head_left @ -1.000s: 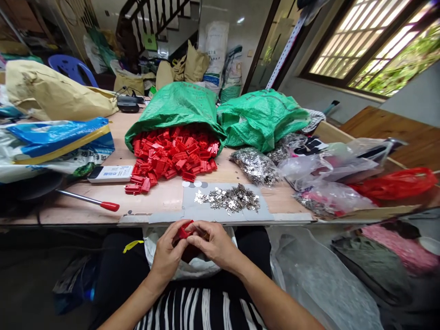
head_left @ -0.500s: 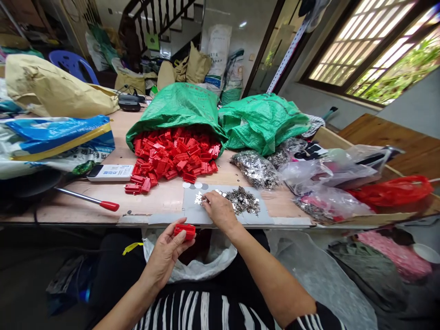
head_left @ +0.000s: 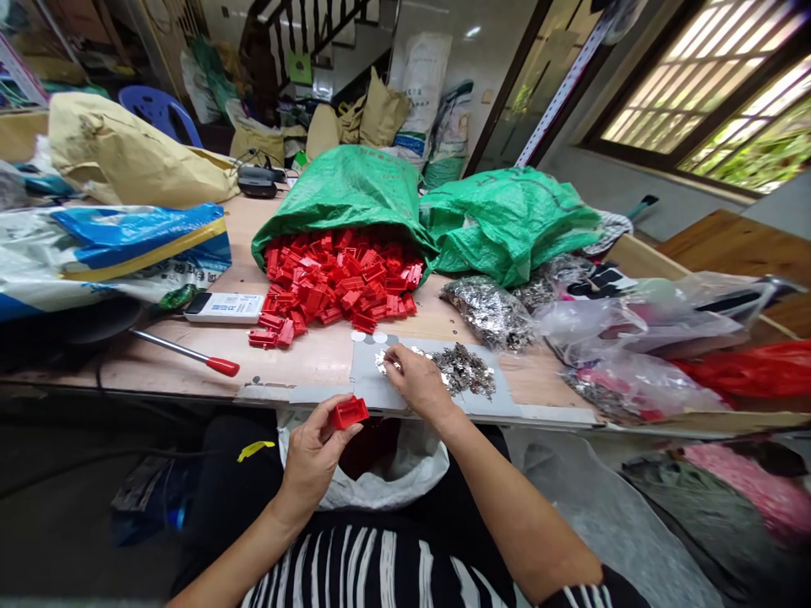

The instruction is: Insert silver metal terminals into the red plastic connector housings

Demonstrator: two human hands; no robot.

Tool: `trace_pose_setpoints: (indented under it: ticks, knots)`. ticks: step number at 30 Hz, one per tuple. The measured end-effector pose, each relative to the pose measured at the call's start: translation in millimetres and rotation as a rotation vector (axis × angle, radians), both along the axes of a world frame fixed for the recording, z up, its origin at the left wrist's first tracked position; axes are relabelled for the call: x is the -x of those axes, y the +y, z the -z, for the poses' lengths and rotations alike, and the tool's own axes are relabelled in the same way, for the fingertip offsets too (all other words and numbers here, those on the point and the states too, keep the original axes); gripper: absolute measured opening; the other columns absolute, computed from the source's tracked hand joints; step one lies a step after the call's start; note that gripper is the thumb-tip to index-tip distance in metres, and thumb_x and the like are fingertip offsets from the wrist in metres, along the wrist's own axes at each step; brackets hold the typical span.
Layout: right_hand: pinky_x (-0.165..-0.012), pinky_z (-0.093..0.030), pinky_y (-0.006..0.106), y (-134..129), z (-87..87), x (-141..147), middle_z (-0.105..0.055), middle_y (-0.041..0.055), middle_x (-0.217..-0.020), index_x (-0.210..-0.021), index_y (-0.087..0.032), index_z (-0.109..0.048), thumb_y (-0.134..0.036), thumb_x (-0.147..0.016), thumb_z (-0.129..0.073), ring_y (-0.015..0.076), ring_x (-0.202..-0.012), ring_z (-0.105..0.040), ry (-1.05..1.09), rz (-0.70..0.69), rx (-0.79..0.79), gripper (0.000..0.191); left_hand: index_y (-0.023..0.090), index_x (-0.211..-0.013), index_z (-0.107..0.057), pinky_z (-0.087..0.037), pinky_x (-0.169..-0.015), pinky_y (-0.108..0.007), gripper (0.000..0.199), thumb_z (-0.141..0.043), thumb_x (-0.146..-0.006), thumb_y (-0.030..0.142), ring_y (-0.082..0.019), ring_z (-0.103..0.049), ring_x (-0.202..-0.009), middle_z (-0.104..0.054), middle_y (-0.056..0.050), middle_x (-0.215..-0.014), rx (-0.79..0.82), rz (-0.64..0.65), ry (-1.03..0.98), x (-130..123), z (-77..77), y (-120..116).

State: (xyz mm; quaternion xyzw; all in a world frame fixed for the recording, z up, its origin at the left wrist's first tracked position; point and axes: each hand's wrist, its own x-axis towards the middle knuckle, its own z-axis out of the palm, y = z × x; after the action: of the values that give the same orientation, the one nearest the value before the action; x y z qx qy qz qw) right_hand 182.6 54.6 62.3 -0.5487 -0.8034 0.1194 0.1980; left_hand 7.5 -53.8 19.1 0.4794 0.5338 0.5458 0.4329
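Observation:
Between the thumb and fingers of my left hand (head_left: 321, 447) is a red plastic part (head_left: 350, 412), its hollow side showing, held just in front of the table edge. My right hand (head_left: 415, 380) is over the grey mat (head_left: 503, 399), fingertips pinched together at the small metal pieces on its left; what they hold is too small to name. A heap of metal pieces (head_left: 465, 370) lies right of that hand. Behind, many red parts (head_left: 342, 274) spill from a green sack (head_left: 355, 181) onto the table.
An open white bag (head_left: 386, 494) hangs below the table edge. Left are a lever with a red grip (head_left: 223, 366) and a white device (head_left: 226, 307). A second green sack (head_left: 513, 219), a bag of metal pieces (head_left: 491, 311) and clear plastic bags (head_left: 634, 329) lie right.
The view has shifted, so the scene sits further right. My left hand has tilted the red part, turning its hollow side into view. My right hand remains at the metal pieces.

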Motion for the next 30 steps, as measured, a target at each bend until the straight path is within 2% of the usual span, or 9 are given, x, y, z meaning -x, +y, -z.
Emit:
trace_pose_setpoints:
  ticks: [3,6,12,17,22,27,30]
  knots:
    - [-0.061,-0.037,0.022,-16.7,-8.5,-3.0,-0.063,-0.0014,-0.075,-0.086,-0.02,-0.058,-0.02,-0.086,-0.054,0.0117,-0.063,-0.053,0.229,-0.114,0.08,0.004,0.023,-0.114,-0.063,-0.054,-0.089,-0.031,0.036,-0.068,-0.079,0.031,-0.02,-0.07,-0.096,-0.073,-0.004,-0.109,-0.057,-0.017,0.158,2.1,0.3,0.1]
    - [-0.059,-0.038,0.021,-37.5,-14.7,-1.6,-0.062,-0.0017,-0.073,-0.082,-0.019,-0.057,-0.023,-0.087,-0.056,0.0106,-0.061,-0.051,0.364,-0.22,0.14,0.006,0.023,-0.115,-0.063,-0.054,-0.09,-0.032,0.037,-0.067,-0.08,0.031,-0.02,-0.07,-0.097,-0.073,-0.005,-0.11,-0.104,-0.04,0.285,2.6,-0.5,0.6]
    - [-0.066,-0.041,0.023,-57.8,-5.9,3.5,-0.062,0.0015,-0.077,-0.084,-0.019,-0.058,-0.018,-0.086,-0.057,0.0133,-0.07,-0.056,0.328,-0.281,0.066,0.003,0.022,-0.115,-0.064,-0.055,-0.087,-0.033,0.035,-0.066,-0.08,0.03,-0.022,-0.07,-0.095,-0.073,-0.006,-0.109,-0.171,-0.033,0.409,-1.2,-7.2,-0.1]
    - [-0.07,-0.043,0.025,-59.9,-0.5,5.0,-0.062,0.003,-0.081,-0.086,-0.019,-0.06,-0.019,-0.088,-0.055,0.0151,-0.075,-0.057,0.283,-0.281,0.085,0.006,0.025,-0.11,-0.068,-0.054,-0.086,-0.033,0.034,-0.07,-0.076,0.027,-0.024,-0.071,-0.093,-0.074,-0.005,-0.107,-0.165,-0.041,0.338,-4.9,-18.0,-3.5]
    - [-0.077,-0.044,0.027,-64.1,-6.1,3.3,-0.063,0.0044,-0.085,-0.089,-0.019,-0.064,-0.02,-0.092,-0.05,0.0159,-0.083,-0.058,0.385,-0.317,0.167,0.014,0.027,-0.108,-0.07,-0.052,-0.088,-0.035,0.033,-0.071,-0.074,0.027,-0.026,-0.069,-0.096,-0.074,-0.004,-0.106,-0.129,-0.064,0.249,-5.5,-21.0,-6.0]
    - [-0.07,-0.042,0.024,-61.9,-7.5,-6.5,-0.063,0.0017,-0.083,-0.09,-0.019,-0.065,-0.027,-0.092,-0.05,0.0137,-0.075,-0.056,0.577,-0.246,0.363,0.016,0.027,-0.11,-0.068,-0.051,-0.091,-0.036,0.034,-0.07,-0.076,0.026,-0.026,-0.068,-0.1,-0.073,-0.004,-0.109,-0.14,-0.049,0.297,-5.4,-18.4,-6.3]
    - [-0.064,-0.04,0.023,-60.1,-3.5,-7.9,-0.059,-0.0012,-0.079,-0.086,-0.018,-0.06,-0.029,-0.087,-0.056,0.0115,-0.069,-0.051,0.651,-0.186,0.416,0.011,0.029,-0.109,-0.069,-0.048,-0.097,-0.041,0.034,-0.07,-0.076,0.026,-0.03,-0.06,-0.115,-0.073,-0.004,-0.111,-0.138,-0.044,0.307,-6.5,-16.6,-7.0]
